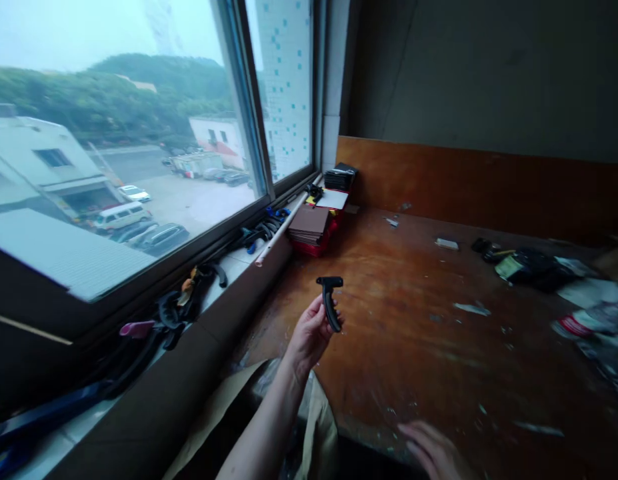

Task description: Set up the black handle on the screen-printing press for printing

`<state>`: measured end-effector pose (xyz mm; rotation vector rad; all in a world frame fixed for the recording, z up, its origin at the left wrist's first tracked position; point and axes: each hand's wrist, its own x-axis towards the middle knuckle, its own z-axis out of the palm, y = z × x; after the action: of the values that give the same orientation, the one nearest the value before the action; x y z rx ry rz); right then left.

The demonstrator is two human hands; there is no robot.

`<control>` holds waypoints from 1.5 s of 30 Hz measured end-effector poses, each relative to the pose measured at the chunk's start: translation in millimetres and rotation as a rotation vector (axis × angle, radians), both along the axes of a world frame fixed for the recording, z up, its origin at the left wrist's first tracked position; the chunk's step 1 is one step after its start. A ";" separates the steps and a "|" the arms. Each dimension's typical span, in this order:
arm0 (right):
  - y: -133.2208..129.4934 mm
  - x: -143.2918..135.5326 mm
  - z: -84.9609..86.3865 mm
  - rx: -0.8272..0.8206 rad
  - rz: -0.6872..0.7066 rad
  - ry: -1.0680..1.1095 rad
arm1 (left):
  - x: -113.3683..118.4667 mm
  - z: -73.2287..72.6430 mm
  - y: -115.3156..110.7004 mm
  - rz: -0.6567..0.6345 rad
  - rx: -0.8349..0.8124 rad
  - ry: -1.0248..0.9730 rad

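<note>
1. The left hand (pixel 309 335) is closed around the black handle (pixel 329 311), nearer to the person than the red bin (pixel 309 250).
2. The handle looks light, stiff, perhaps smooth; its curved part is best for holding.
3. The right hand (pixel 433 451), blurred, well apart from the bin, seems empty and loosely opened.
4. Right of the bin: littered table (pixel 389 287); left: window (pixel 252 100).
</note>
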<state>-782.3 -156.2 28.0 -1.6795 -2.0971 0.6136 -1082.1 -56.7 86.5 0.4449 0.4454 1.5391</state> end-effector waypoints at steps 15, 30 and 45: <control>21.1 42.3 136.5 0.497 0.182 -0.161 | 226.9 7.2 -86.2 -0.572 0.025 0.128; -138.1 352.0 78.8 0.317 -0.588 0.589 | 497.3 28.6 -136.8 -0.891 -0.023 -0.018; -149.8 451.9 93.1 0.525 -0.282 -0.094 | 670.3 16.9 -135.7 -0.955 -0.081 0.154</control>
<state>-330.3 -305.9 121.1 -1.6590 -1.8162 -0.1009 -411.8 -192.3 103.4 0.6001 0.3325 0.5655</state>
